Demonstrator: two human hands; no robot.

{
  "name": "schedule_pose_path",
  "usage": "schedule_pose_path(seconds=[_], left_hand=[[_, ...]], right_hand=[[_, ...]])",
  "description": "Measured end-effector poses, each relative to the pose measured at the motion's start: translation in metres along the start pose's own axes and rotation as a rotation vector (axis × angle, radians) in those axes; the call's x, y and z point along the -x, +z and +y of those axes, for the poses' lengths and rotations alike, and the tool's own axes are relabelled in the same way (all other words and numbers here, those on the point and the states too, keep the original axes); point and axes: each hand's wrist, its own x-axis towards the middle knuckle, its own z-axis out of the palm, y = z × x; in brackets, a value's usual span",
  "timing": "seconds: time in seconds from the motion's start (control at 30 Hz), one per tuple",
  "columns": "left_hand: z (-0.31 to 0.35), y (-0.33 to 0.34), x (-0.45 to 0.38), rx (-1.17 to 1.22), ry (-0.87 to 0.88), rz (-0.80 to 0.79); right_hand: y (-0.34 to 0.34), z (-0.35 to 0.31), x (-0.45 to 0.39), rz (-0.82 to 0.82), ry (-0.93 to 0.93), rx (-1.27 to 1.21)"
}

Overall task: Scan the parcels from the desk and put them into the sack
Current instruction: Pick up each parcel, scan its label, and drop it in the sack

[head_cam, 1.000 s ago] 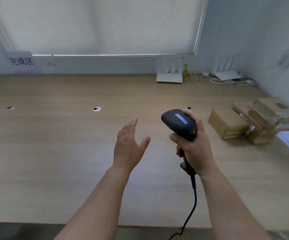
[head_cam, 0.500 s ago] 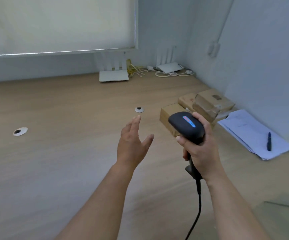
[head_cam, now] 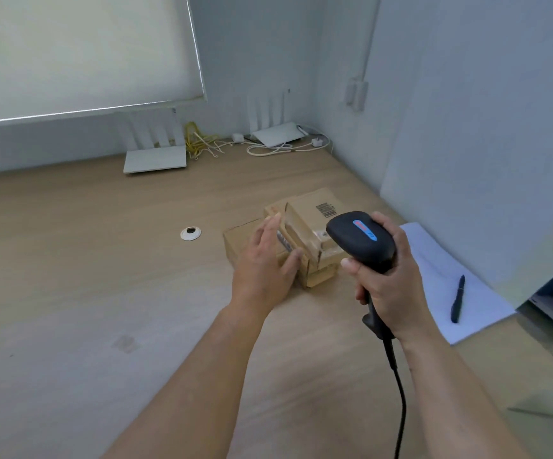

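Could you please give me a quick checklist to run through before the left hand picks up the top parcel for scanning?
1. Scanner held firmly in the right hand: ok.
2. Left hand open, at the top parcel: ok.
3. Actual contact with that parcel: cannot tell.
4. Barcode label facing up, uncovered: ok.
5. Scanner aimed at the label: not ok; it points left of it.
6. Sack within reach: cannot tell, none is clearly visible.
7. Pen and paper clear of the parcels: ok.
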Motion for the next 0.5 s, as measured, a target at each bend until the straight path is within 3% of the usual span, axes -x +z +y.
schedule_pose_path(seconds=[0.27, 0.5], left_hand=[[0.045, 0.062, -0.038, -0.134, -0.033, -0.095], [0.028, 0.07, -0.061, -0.378, -0.027, -0.156]], right_hand=[[-0.06, 0.033, -0.057, -0.021, 0.049, -0.071], [-0.066, 0.051, -0.087, -0.044, 0.061, -0.146]])
